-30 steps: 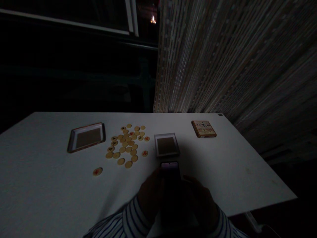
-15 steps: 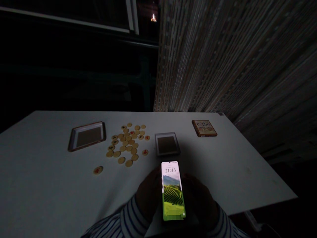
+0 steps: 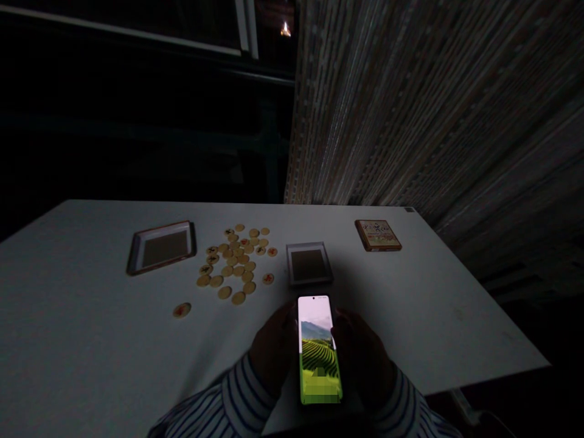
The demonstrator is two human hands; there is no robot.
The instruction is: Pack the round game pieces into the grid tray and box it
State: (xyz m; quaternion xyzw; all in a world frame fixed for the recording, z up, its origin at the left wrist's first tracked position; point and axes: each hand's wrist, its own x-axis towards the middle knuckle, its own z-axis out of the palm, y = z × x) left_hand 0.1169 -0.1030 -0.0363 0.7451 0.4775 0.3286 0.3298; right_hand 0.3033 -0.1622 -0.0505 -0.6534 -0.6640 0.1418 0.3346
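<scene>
A lit smartphone is held upright between my two hands, near the front of the table. Its screen shows green terraced fields, mountains and a pale sky. My left hand closes around the phone's left side. On the other side, my right hand grips it, with a fingertip, probably the thumb, at the screen's right edge. Both hands are dark, so most fingers are hard to make out. Just beyond the phone lies a small open tray with a brown bottom.
Several round xiangqi pieces lie scattered left of centre, some with red or black characters. One piece sits apart. A larger shallow tray is at left, a flat printed box at right. Behind the white table hangs a curtain.
The 21:43 clock has vanished from the phone's screen, leaving the landscape picture. My right fingertip has come onto the screen's right edge. The view has shifted slightly.
</scene>
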